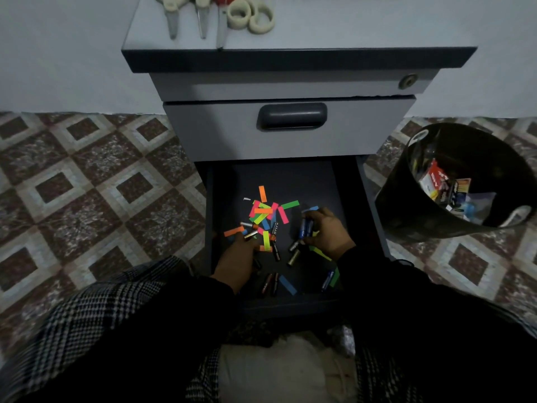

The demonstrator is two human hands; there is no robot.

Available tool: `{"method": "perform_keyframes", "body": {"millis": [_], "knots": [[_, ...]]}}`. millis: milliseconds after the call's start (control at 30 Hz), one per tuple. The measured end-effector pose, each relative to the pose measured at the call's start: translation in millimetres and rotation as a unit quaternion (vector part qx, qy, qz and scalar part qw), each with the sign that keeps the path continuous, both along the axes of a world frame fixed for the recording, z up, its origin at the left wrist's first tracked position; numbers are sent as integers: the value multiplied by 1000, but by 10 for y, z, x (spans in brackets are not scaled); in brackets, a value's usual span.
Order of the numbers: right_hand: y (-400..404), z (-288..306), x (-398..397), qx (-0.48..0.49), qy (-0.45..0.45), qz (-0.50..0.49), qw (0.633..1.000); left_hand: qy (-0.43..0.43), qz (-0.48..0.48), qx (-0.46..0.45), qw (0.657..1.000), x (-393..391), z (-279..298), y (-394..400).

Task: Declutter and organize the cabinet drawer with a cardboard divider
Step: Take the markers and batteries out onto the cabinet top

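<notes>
Crouched on a tiled floor point(96, 181) of brown and cream diamonds, plaid cloth over my knees at 6 o'clock, dim light. Bottom drawer point(276, 301) of a grey cabinet point(290, 82) pulled out toward me, dark floor inside. My left hand point(236, 257) reaches in at about 7 o'clock of the drawer, fingers extended and fairly flat, tips touching a gold-ended battery point(250, 235) and the edge of an orange strip point(234, 231); whether it pinches anything, I cannot tell. My right hand point(327, 234) sits at 4 o'clock, fingers curled round a bundle of blue batteries point(305, 228), two or three, count unclear. Loose batteries point(293, 253) on the drawer floor: near edge, two dark ones at 6 o'clock and one blue at 5 o'clock; mid-drawer, roughly six more, some half under paper. Coloured paper strips point(263, 212) heaped at centre toward 12 o'clock, orange, pink, green, yellow, blue; about fifteen to twenty, overlapping too much for an exact count. One blue strip point(287, 285) lies alone at the near edge. Above, one shut drawer with a dark recessed handle point(292, 116); a round lock point(409, 80) at 1 o'clock on the cabinet front. Beside the cabinet at 3 o'clock, one black bin point(406, 205) on the floor, tilted in view, holding packaging and wrappers. Farthest, on the cabinet top at 12 o'clock: three pairs of scissors point(172, 21), blades pointing toward me, and three pale tape rolls point(261, 20) just beside them. Pale wall point(58, 53) behind.
</notes>
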State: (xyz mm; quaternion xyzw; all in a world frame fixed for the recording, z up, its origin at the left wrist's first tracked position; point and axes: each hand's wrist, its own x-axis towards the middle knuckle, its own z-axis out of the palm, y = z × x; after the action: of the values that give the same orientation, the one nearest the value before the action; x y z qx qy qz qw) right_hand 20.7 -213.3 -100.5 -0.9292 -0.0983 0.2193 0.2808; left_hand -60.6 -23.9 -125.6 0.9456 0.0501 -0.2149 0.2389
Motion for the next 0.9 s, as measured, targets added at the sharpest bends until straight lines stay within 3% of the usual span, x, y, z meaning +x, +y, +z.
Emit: {"method": "perform_keyframes", "body": {"millis": [900], "knots": [[-34, 5, -60, -35, 6, 22, 999, -79, 62, -47, 994, -7, -129, -92]]}}
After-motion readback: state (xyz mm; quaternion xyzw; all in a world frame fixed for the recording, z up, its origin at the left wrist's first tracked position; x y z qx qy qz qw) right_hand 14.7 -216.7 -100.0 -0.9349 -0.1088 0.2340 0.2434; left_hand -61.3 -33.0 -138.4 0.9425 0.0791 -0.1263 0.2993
